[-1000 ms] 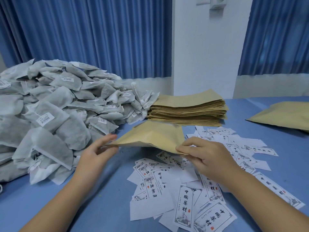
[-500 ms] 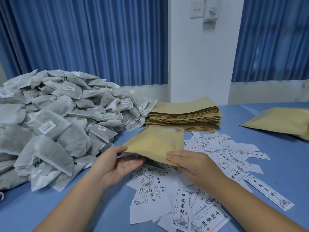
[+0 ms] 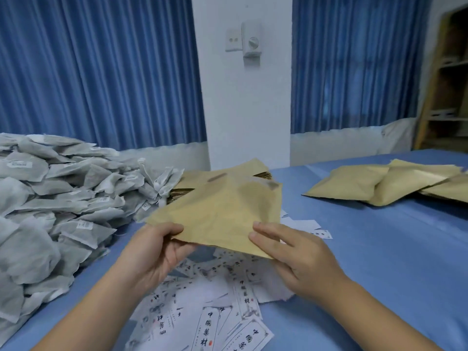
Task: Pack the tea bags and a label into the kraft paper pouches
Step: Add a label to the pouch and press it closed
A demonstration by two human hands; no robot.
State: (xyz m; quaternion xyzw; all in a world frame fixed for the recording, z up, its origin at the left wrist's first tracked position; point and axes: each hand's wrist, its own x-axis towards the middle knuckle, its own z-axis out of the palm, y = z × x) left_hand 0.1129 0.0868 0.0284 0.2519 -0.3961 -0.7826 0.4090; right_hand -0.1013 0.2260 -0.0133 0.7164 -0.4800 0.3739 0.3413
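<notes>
Left: tea bag heap (image 3: pixel 50 198) blocks the whole side.
Rear centre: raised kraft pouch (image 3: pixel 222 211) screens the pouch stack (image 3: pixel 182 192).
Near centre: loose labels (image 3: pixel 210 323) cover the surface.
Right: bare blue table (image 3: pixel 367 262) lies open up to the filled pouches (image 3: pixel 354 186).

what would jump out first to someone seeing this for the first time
The kraft paper pouch held up at centre between the left hand and right hand draws the eye first. Next comes the big heap of grey tea bags filling the left side of the table, with white printed labels scattered below the hands.
</notes>
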